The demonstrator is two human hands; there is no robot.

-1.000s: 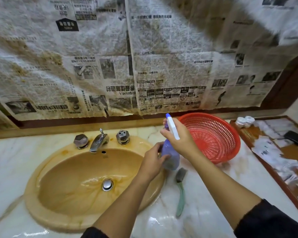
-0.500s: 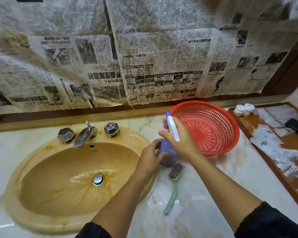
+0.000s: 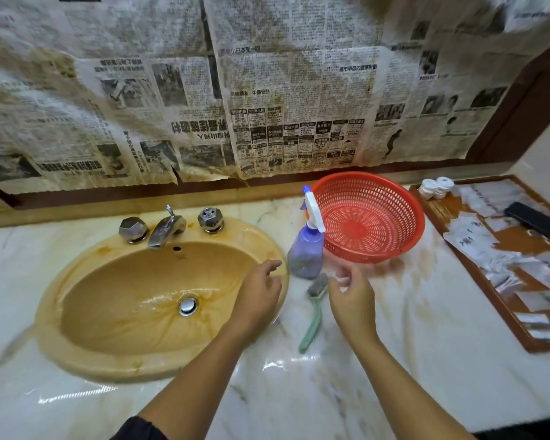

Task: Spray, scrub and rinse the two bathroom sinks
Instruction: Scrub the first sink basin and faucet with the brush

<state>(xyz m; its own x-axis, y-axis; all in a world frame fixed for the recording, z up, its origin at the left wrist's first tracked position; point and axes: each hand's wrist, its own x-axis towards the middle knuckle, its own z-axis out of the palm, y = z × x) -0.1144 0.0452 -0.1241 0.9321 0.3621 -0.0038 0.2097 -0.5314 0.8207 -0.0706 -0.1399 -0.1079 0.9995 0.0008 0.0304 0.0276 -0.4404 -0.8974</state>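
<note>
Widest of all, the marble counter (image 3: 394, 360), and set into it our landmark, the tan oval sink (image 3: 77, 338), streaked with brown stain toward its chrome drain (image 3: 188, 305). At the sink's back rim stands the faucet (image 3: 165, 229). Off to the sink's right, well apart, a wooden tray (image 3: 470, 271) strewn with paper packets. Nearer the sink on that same side sits the red mesh basket (image 3: 369, 217), tilted toward the camera. Now the arms: both reach forward from dark sleeves. The left hand (image 3: 257, 295) hovers over the sink's right rim, fingers loosely curled, holding nothing. The right hand (image 3: 351, 296) hangs just right of the sink, fingers half-curled and apart, also empty (its fingertips are blurred). Between sink and basket stands the purple spray bottle (image 3: 305, 252), upright on the counter, free of both hands. Just in front of it lies the green-handled scrub brush (image 3: 313, 312), beside the sink's right edge, untouched between the two hands.
</note>
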